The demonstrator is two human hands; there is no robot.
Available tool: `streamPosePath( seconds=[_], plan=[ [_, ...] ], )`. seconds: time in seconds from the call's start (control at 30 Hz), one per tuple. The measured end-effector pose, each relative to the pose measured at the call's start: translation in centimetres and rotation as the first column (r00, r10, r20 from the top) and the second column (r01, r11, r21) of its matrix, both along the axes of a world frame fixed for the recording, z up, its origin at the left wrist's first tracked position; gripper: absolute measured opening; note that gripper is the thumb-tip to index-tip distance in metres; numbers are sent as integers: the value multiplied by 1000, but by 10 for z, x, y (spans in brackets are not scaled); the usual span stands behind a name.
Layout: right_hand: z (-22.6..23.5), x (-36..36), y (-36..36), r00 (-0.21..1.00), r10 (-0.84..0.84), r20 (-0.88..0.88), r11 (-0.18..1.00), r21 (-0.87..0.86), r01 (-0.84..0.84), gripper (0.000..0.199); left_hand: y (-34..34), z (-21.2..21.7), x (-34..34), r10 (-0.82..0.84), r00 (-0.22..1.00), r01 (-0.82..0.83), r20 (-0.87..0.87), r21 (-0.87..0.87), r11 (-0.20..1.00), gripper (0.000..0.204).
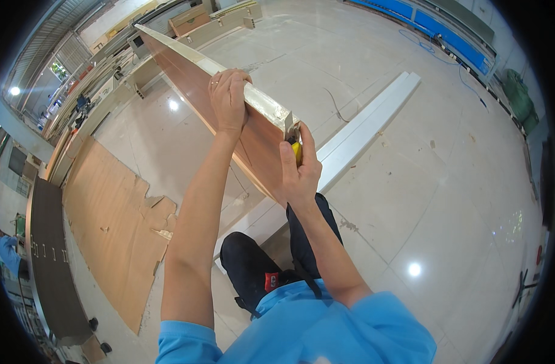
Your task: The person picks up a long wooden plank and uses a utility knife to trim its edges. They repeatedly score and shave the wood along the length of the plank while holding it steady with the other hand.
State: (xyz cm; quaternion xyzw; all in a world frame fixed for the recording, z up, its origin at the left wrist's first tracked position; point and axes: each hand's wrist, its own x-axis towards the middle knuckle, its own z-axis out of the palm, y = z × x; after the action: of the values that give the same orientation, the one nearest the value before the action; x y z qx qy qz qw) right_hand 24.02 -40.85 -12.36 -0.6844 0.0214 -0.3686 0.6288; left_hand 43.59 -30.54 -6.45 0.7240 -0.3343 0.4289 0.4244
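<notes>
A long wooden panel [186, 73] with a brown face and a pale top edge stands on its edge and runs away from me toward the upper left. My left hand [229, 100] grips over its top edge, a ring on one finger. My right hand [298, 173] is at the panel's near end, closed around a small yellow tool [297, 151] pressed against the corner. The tool is mostly hidden by my fingers.
A long white board [362, 124] lies on the tiled floor under and to the right of the panel. Torn cardboard sheets [113, 224] lie on the left beside a dark panel [50, 261]. Stacked boards line the back left; blue cabinets stand at the back right.
</notes>
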Motion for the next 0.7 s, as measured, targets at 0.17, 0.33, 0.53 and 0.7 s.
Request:
streamPosePath(
  seconds=[0.17,0.33,0.53,0.7],
  plan=[
    [0,2,2,998,-55,18,998,-30,55,55,1,1,-2,-1,1000,0,31,38,999,43],
    [-2,4,3,994,-101,48,993,-60,104,51,1,1,-1,27,1000,-27,13,33,999,39],
    [-6,9,5,987,-137,82,990,-33,140,48,3,1,0,37,998,-40,57,69,997,39],
    [-7,14,9,979,-159,128,987,35,156,44,4,-1,0,14,1000,-14,-2,26,1000,38]
  ],
)
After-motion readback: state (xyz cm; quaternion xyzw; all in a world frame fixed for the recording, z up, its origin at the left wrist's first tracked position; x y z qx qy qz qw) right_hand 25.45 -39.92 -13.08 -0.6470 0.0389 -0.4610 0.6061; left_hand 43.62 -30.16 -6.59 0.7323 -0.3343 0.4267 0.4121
